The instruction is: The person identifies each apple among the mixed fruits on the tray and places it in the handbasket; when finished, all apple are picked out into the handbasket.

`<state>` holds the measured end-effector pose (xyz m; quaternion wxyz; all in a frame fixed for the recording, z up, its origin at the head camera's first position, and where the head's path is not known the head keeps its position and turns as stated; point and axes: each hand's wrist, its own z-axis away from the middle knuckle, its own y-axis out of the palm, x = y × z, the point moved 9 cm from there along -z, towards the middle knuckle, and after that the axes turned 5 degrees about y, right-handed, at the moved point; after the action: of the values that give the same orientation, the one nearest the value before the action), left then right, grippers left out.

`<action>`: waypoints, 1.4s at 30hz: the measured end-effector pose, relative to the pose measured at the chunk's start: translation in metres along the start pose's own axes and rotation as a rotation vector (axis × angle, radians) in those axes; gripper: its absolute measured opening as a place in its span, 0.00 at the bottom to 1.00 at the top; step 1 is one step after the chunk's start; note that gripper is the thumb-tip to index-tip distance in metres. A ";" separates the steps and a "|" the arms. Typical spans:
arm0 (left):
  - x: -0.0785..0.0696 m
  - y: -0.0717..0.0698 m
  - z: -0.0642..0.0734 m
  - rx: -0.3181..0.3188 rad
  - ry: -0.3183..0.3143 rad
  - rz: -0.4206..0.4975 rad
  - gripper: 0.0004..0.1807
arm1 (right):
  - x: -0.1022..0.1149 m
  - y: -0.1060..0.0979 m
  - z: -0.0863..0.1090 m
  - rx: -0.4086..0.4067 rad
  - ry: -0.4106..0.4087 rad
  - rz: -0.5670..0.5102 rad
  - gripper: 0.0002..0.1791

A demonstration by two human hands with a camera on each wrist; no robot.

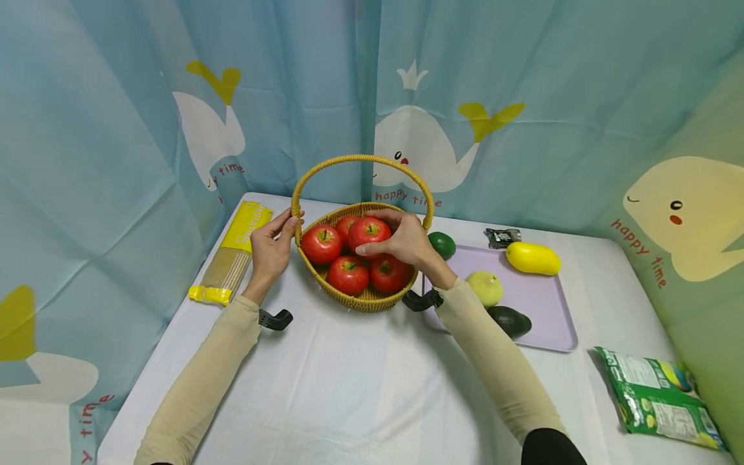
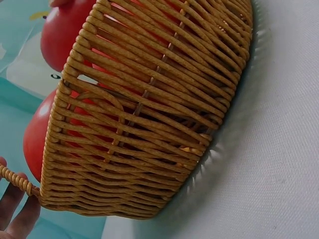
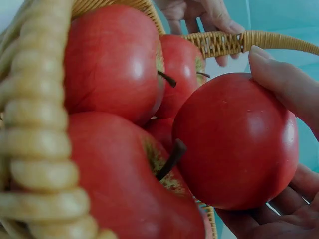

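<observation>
A wicker basket (image 1: 363, 305) with a tall arched handle (image 1: 365, 157) stands on the table, holding several red apples (image 1: 348, 276). My left hand (image 1: 273, 248) grips the left foot of the handle between thumb and fingers; in the left wrist view its fingertips (image 2: 22, 219) show at the handle beside the rim. My right hand (image 1: 403, 239) holds one red apple (image 3: 237, 142) over the others, thumb on one side and fingers on the far side. In the right wrist view, this apple overlaps its neighbours inside the basket.
Right of the basket, a lilac tray (image 1: 546, 316) bears a pale green fruit (image 1: 485, 288) and an avocado (image 1: 509, 321). A yellow fruit (image 1: 533, 258), a green fruit (image 1: 442, 245) and a small dark packet (image 1: 502, 237) lie around its far edge. A yellow noodle pack (image 1: 232, 252) lies left, a green bag (image 1: 659, 397) right.
</observation>
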<state>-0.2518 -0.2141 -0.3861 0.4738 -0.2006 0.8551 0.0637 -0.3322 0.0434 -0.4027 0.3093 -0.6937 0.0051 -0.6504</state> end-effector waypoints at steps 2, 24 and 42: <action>0.000 0.000 0.000 0.002 0.004 0.004 0.17 | -0.002 0.001 -0.001 0.007 0.001 -0.003 0.39; -0.002 0.000 0.000 0.005 0.014 0.033 0.16 | -0.001 0.010 -0.004 0.091 0.000 0.051 0.42; 0.022 -0.010 -0.009 0.217 -0.027 -0.132 0.20 | 0.018 0.000 0.028 0.185 -0.115 -0.004 0.48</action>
<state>-0.2653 -0.2324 -0.3986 0.5074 -0.2030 0.8354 -0.0576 -0.3044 0.0479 -0.3850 0.3704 -0.6986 -0.0739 -0.6077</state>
